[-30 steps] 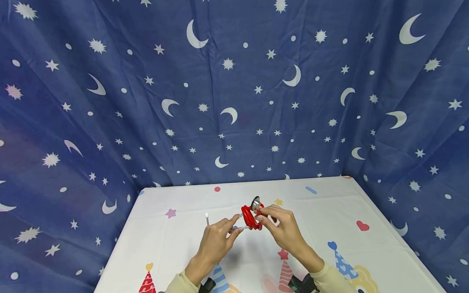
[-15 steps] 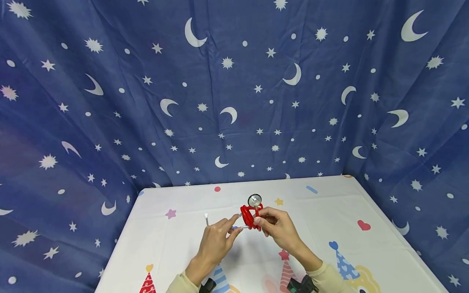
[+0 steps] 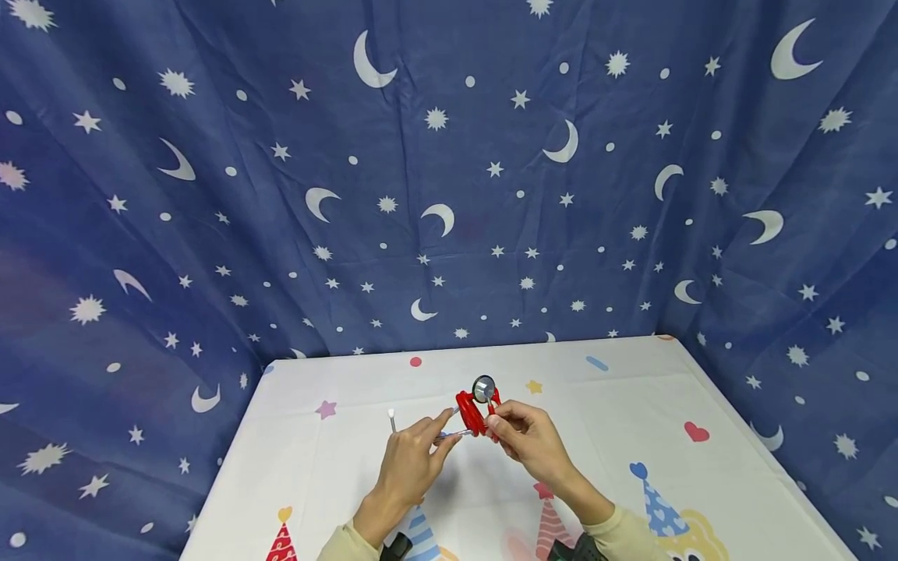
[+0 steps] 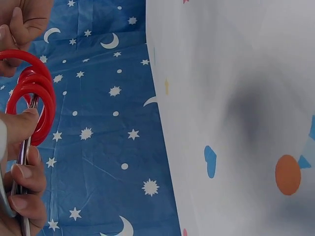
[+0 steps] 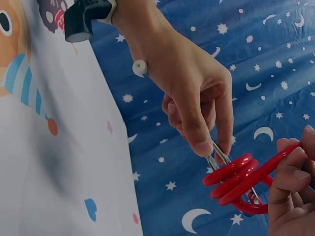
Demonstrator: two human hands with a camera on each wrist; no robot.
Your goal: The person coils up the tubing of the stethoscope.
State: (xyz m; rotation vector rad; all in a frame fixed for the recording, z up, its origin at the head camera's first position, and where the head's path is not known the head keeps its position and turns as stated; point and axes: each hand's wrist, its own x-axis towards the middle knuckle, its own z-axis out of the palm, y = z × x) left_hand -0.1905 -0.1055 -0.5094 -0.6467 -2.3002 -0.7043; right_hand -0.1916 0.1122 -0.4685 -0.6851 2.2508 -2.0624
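Observation:
A stethoscope is held up over the table between both hands. Its red tubing is wound in several loops around the metal ear tubes. My left hand pinches these ear tubes between thumb and fingers, and a white eartip sticks out behind that hand. With thumb and fingertips, my right hand grips the tubing's end just below the round chest piece, whose disc faces the head camera. In the left wrist view the red coil shows beyond the left thumb; the chest piece is out of sight there.
A white tablecloth with printed party hats, stars and hearts covers the table below the hands. Behind and at both sides hangs a dark blue curtain with moons and stars. Dark wrist devices sit by both sleeves.
The right hand has turned the chest piece from nearly edge-on to disc facing the head camera. The coil and both hands have shifted slightly left; the left hand keeps its hold.

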